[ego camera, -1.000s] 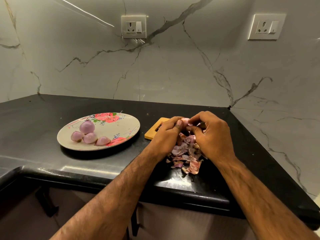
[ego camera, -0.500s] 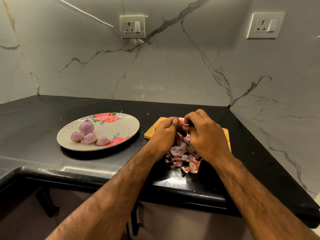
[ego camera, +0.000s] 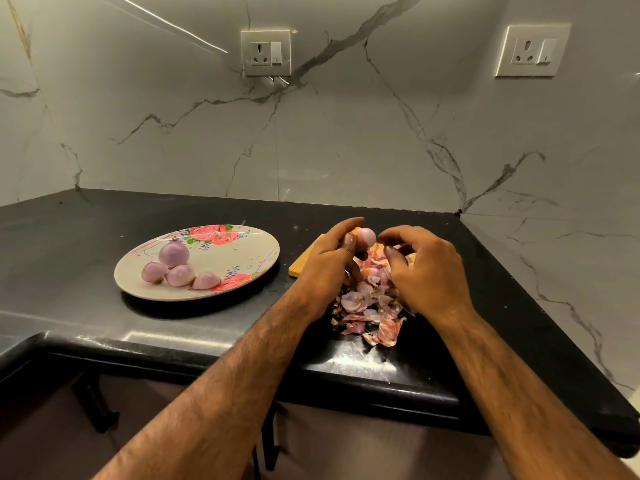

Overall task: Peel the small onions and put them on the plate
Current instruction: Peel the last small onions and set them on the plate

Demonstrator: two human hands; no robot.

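Note:
My left hand [ego camera: 332, 261] is shut on a small pale pink onion [ego camera: 365, 236], pinched at the fingertips above the peel pile. Just to the onion's right, my right hand [ego camera: 427, 271] hovers with curled fingers, a small gap away from it and with nothing visibly gripped. A floral plate [ego camera: 242, 252] lies to the left on the black counter. Several peeled onions [ego camera: 174, 255] rest on its left half. Loose pink and brown onion skins [ego camera: 367, 308] are heaped under and between my hands.
A wooden cutting board [ego camera: 304, 265] lies mostly hidden beneath my hands and the skins. The counter's front edge [ego camera: 207, 348] runs close below the peels. Marble walls meet in a corner at the back right, with two wall sockets [ego camera: 266, 53] above.
My hands have come apart: the right hand let go of the onion and shifted right. The left hand raised the onion, which now shows clear of the fingers.

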